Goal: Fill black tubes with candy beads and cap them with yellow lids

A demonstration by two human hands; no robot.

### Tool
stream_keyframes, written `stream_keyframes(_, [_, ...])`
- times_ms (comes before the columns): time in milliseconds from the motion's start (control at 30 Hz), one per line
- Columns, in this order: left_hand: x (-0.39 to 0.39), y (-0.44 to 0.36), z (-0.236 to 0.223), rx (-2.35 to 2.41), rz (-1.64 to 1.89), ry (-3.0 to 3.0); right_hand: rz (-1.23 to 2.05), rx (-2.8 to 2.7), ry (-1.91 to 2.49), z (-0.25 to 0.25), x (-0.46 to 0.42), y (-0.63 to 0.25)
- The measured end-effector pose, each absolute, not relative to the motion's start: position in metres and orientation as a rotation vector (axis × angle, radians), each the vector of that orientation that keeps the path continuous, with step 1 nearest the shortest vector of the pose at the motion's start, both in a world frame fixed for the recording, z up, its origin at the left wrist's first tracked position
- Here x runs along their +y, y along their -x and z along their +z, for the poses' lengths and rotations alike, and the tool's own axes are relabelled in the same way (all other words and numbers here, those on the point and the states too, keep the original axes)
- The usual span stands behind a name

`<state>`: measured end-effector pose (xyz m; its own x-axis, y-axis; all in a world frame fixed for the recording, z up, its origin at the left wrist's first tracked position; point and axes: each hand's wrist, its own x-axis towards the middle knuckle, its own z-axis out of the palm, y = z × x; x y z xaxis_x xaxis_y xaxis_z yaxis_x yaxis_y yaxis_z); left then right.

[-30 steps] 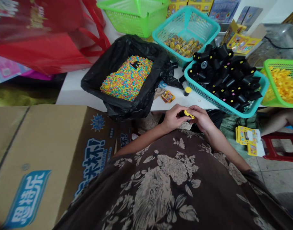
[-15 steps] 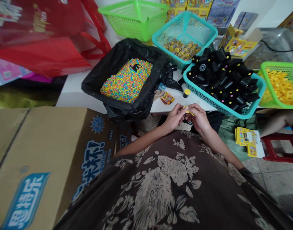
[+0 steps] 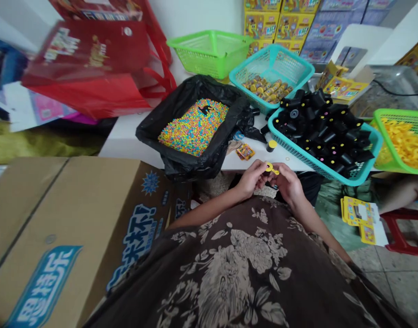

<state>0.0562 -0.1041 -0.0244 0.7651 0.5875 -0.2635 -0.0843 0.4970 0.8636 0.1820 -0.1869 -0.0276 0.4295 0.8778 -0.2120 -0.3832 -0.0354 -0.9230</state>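
Head view: from where I stand, both hands meet over the lap, just short of the desk (image 3: 121,141) edge.
Left hand: the left hand (image 3: 250,182) has its fingers closed on a small yellow ringed piece (image 3: 269,167), with something dark just under the ring.
Right hand: the right hand (image 3: 289,184) is curled close by, fingers near the yellow tab – I cannot tell whether they grip it.
Yellow ringed piece: between the hands, ring on the left, tab pointing right.
Canister: a black canister (image 3: 271,146) with a yellow top stands upright on the desk, beyond the hands.
Packets: small bright packets (image 3: 245,151) lie flat, left of the canister.
Beads: a heap of coloured beads (image 3: 191,130) sits inside a black plastic bag (image 3: 191,167), with something black on top.
Black pieces: black pieces (image 3: 321,125) pile above the rim of a teal basket (image 3: 314,162), right of the canister.
Back basket: another teal basket (image 3: 260,61) holds little yellow-ended tubes (image 3: 268,91).
Far right: a lime basket (image 3: 400,111) is filled with yellow pieces (image 3: 403,143).
Left side: a large cardboard box (image 3: 82,200) – blue lettering on it – stands beside the person.
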Motion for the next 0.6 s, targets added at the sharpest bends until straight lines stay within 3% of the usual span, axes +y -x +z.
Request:
stream_keyframes(367, [-0.104, -0.05, -0.027, 0.453, 0.47, -1.128, 1.035, -0.478, 1.284, -0.02, -0.181, -0.174])
stream_keyframes(600, [-0.107, -0.049, -0.03, 0.48, 0.57, -1.305, 0.828, -0.541, 1.312, -0.023, -0.18, -0.16])
